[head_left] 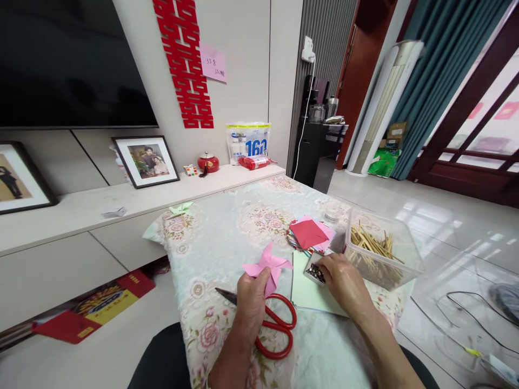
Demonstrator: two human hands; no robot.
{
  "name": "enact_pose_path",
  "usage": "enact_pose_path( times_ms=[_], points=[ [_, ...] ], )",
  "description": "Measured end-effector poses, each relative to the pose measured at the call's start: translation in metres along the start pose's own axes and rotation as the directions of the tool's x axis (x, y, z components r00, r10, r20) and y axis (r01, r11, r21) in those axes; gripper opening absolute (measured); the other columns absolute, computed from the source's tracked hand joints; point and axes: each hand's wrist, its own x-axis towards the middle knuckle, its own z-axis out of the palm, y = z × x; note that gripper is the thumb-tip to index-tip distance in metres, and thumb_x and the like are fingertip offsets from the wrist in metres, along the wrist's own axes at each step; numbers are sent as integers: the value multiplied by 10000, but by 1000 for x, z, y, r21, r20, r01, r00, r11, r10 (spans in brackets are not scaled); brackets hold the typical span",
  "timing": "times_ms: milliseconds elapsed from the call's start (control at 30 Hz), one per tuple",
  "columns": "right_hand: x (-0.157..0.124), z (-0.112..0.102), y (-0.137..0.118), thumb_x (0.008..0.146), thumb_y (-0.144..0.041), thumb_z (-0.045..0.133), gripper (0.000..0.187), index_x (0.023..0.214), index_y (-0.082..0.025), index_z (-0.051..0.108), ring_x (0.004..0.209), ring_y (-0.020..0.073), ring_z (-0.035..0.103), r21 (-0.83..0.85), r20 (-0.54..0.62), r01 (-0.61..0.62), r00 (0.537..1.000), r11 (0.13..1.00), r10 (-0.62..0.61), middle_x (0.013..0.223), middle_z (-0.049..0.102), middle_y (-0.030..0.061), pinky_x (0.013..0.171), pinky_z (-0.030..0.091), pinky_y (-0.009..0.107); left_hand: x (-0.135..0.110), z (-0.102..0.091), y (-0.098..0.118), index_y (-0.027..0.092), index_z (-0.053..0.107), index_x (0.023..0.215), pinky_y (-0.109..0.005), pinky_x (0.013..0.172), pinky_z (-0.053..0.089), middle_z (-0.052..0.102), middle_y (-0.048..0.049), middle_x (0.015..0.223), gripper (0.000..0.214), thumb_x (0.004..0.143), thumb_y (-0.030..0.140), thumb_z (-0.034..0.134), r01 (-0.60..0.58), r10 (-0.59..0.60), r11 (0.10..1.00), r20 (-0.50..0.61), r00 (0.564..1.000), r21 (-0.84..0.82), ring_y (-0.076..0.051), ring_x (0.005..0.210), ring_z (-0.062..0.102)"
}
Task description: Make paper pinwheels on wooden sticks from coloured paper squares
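Note:
Between its thumb and fingers, my left hand [251, 294] pinches a pink paper pinwheel [274, 263] above the table. My right hand [343, 275] reaches with closed fingertips into a small white box [313, 279] of shiny metal pins [315, 272]; whether a pin is between them is hidden. Under that box lies a stack of light green paper [305, 293]. Red-handled scissors [290, 346] rest on the tablecloth, partly covered by my left forearm and hand. Behind the box sits a pile of coloured paper squares [308, 233], a red one on top.
To the right stands a clear plastic bin [409, 251] with thin wooden sticks [375, 244]. A green pinwheel [180, 209] lies at the table's far left corner. A round clear container [333, 213] is behind the paper pile. The floral tablecloth [227, 227] covers the table.

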Motion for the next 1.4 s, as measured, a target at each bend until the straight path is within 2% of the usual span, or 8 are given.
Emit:
enact_pose_path(
  times_ms=[267, 400, 667, 1000, 1400],
  points=[
    [3, 5, -7, 890, -128, 589, 154, 879, -194, 727, 836, 263, 591, -93, 46, 32, 999, 995, -27, 853, 657, 110, 697, 392, 327, 2, -5, -6, 114, 708, 715, -265, 648, 484, 695, 0, 622, 256, 594, 311, 818, -12, 12, 1000, 24, 1000, 6, -153, 607, 610],
    [6, 9, -11, 887, -140, 605, 148, 860, -193, 741, 850, 271, 586, -140, 61, 12, 998, 990, -4, 867, 657, 124, 695, 379, 325, 3, -8, -10, 107, 709, 720, -276, 652, 486, 692, -9, 624, 269, 595, 315, 824, -15, 15, 1000, 26, 1000, 8, -161, 617, 610],
    [7, 4, -16, 918, -161, 590, 173, 897, -215, 753, 883, 232, 600, -109, 117, -22, 993, 994, 35, 890, 657, 91, 736, 382, 291, 1, -8, -7, 98, 736, 738, -266, 630, 482, 715, -22, 650, 271, 590, 305, 829, 6, -5, 1000, 32, 999, -15, -159, 613, 611],
    [9, 14, -14, 938, -113, 530, 185, 837, -174, 672, 851, 232, 591, -193, 90, -41, 994, 980, 59, 868, 660, 95, 700, 348, 297, 2, -7, -8, 106, 728, 730, -260, 638, 480, 705, -8, 642, 260, 579, 291, 831, -15, 15, 1000, 23, 1000, -23, -149, 617, 602],
    [10, 19, -14, 921, -91, 518, 179, 816, -169, 640, 814, 222, 584, -148, 71, -75, 994, 986, 86, 850, 647, 92, 659, 325, 283, 1, -6, -6, 114, 714, 696, -250, 623, 471, 686, 4, 619, 227, 579, 275, 822, -10, 10, 1000, 17, 1000, -25, -138, 604, 580]
  ],
)
